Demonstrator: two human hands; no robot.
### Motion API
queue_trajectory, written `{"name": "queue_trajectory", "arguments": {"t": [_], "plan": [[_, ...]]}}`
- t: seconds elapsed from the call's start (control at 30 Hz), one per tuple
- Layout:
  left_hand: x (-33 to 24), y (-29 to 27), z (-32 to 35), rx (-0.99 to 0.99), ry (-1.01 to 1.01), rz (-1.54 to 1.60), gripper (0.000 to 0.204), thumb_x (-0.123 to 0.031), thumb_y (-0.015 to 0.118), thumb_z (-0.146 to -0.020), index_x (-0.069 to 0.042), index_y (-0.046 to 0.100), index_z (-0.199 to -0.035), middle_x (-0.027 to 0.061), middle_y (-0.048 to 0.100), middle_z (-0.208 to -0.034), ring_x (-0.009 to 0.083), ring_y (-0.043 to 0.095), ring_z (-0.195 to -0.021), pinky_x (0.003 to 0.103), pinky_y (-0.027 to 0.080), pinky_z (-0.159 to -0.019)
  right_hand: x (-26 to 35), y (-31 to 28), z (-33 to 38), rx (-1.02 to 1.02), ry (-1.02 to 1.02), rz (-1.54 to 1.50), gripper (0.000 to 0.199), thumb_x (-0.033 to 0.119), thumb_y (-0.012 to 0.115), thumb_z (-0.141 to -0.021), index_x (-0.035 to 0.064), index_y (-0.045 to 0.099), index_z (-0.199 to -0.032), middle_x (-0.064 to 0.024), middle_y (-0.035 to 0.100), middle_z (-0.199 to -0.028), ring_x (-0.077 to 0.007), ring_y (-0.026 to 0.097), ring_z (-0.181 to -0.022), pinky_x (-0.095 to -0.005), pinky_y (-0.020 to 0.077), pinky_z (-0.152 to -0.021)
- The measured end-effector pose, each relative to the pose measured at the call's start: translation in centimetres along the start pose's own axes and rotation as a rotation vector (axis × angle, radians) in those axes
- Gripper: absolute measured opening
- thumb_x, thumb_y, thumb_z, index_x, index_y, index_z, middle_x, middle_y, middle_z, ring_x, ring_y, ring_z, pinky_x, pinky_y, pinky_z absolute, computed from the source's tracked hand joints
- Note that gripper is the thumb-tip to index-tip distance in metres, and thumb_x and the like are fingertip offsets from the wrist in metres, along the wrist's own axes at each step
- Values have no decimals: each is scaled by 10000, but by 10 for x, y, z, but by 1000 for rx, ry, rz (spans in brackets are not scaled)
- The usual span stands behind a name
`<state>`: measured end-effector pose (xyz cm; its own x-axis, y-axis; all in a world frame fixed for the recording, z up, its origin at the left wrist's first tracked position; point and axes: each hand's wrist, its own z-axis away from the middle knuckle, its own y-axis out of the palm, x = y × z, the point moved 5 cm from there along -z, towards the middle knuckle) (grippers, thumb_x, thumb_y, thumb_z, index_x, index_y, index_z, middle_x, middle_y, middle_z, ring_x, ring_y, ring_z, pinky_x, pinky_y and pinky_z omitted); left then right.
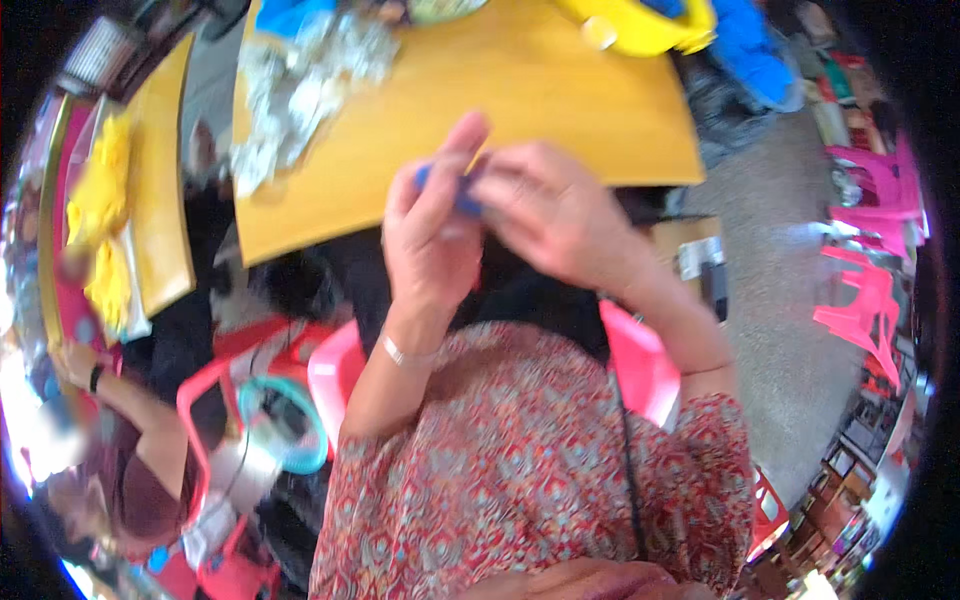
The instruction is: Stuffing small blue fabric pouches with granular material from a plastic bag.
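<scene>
My left hand (432,235) is raised above the near edge of the yellow-brown table (520,110), its fingers closed around a small blue object (467,196). From the right, my right hand (555,205) meets it, with bent fingertips pinching at the same object. Motion blur and the fingers covering most of it hide what kind of thing it is. A bit of blue also shows between the thumb and fingers of my left hand.
Crumpled clear plastic (310,95) covers the table's left part. A yellow item (650,30) lies at the far right corner, beside blue and black bags (735,120). At left, another person's arm (140,405) reaches toward a table with yellow pieces (100,190). Pink chairs (865,310) stand right.
</scene>
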<state>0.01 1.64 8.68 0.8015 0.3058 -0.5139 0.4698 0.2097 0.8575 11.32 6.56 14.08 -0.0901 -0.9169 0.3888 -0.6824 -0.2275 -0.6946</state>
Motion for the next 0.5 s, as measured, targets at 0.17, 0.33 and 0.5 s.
{"name": "queue_trajectory", "arguments": {"t": [0.17, 0.33, 0.5], "plan": [[4, -1, -6, 23, 20, 62, 141, -89, 620, -894, -2, 626, -1005, 227, 493, -1357, 310, 468, -1269, 427, 345, -1085, -7, -4, -5, 116, 51, -114, 314, 101, 715, -749, 60, 627, -1047, -121, 568, -982, -307, 575, -872, -396, 469, -728], [-3, -5, -15, 26, 33, 47, 157, -115, 650, -878, -22, 647, -1003, 214, 435, -1414, 333, 410, -1316, 460, 322, -1108, -4, -8, -19, 118, -17, -155, 274, 96, 731, -738, 51, 636, -992, -117, 556, -957, -294, 568, -858, -380, 470, -724], [-2, 3, -15, 4, 24, 36, 98, -104, 635, -890, -34, 658, -955, 213, 499, -1357, 310, 445, -1291, 441, 344, -1090, -9, -10, -24, 188, 60, -205, 221, 105, 726, -739, 57, 638, -936, -113, 546, -942, -286, 562, -861, -375, 471, -724]]}}
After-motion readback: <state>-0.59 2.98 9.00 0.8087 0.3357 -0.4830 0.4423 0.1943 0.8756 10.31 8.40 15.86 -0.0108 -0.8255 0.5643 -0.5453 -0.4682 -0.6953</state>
